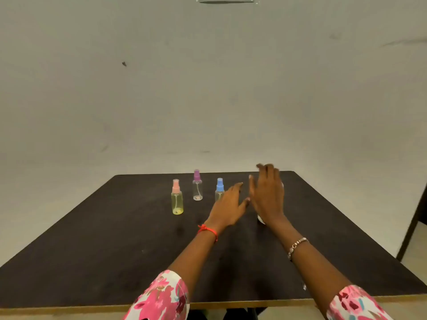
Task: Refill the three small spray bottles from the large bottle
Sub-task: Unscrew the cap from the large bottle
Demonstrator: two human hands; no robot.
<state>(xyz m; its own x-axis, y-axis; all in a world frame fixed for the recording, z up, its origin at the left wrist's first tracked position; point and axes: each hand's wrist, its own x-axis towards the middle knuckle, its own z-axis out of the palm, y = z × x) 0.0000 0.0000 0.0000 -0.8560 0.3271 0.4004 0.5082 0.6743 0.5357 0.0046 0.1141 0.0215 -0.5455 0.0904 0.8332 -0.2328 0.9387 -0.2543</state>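
Note:
Three small spray bottles stand upright on the dark table (115, 250). The pink-capped bottle (177, 199) holds yellowish liquid almost to its shoulder. Behind it, the purple-capped bottle (197, 186) looks nearly empty. My left hand (230, 205) partly covers the blue-capped bottle (219, 187) and hovers open right in front of it. My right hand (268, 195) is raised with its fingers spread, and it hides most of the large bottle (261, 219); only a pale sliver of that bottle shows at the hand's edges. Neither hand holds anything that I can see.
A plain grey wall stands behind the table. A dark table leg or frame (413, 218) shows at the right edge. The table's near edge runs along the bottom of the view.

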